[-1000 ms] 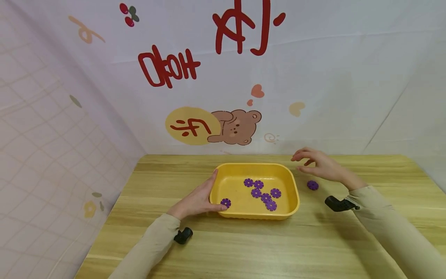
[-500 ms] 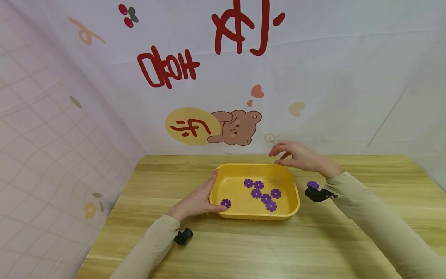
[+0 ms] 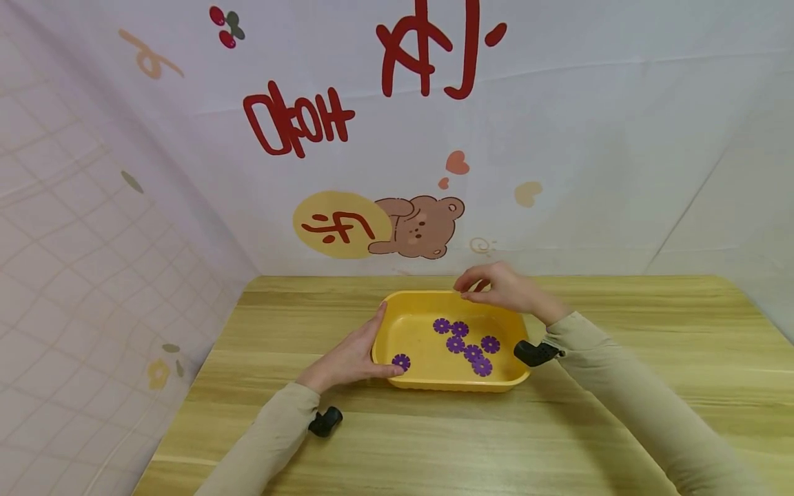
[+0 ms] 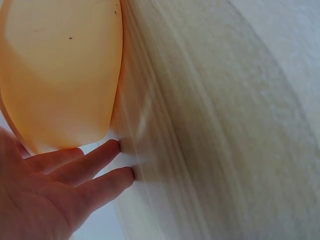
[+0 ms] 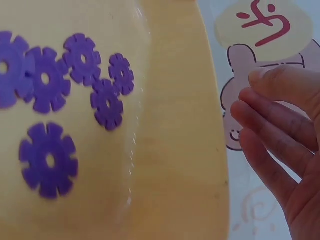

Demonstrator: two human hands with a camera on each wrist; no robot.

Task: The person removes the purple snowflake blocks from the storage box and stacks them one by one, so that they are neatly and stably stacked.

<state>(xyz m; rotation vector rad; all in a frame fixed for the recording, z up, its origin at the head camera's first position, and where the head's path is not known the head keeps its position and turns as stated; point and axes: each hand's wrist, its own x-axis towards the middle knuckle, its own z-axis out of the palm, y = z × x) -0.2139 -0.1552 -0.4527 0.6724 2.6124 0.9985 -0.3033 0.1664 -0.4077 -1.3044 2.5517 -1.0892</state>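
My left hand (image 3: 353, 351) grips the yellow plastic tub (image 3: 428, 384) at its left end. The thumb lies over the front left corner, close to a purple snowflake disc (image 3: 401, 361) inside. In the left wrist view, the fingers (image 4: 100, 190) lie by the tub's outer wall (image 4: 65, 90). My right hand (image 3: 499, 286) hovers at the tub's back rim, fingers loosely bent and nothing between them. Several more purple notched discs (image 3: 455, 344) lie on the tub floor, some overlapping. From the right wrist, one disc (image 5: 49, 160) lies apart from that cluster (image 5: 82, 59).
The tub stands on a wood-grain table (image 3: 434, 441), with bare wood on both sides. Behind the table hangs a white printed cloth (image 3: 589, 172) with a bear picture (image 3: 422, 227). A black wrist device (image 3: 536, 353) on the right sleeve overlaps the tub's right rim.
My right hand has moved left from beside the tub to its back rim. The right forearm now hides the loose disc on the table. Left hand and tub stay put.
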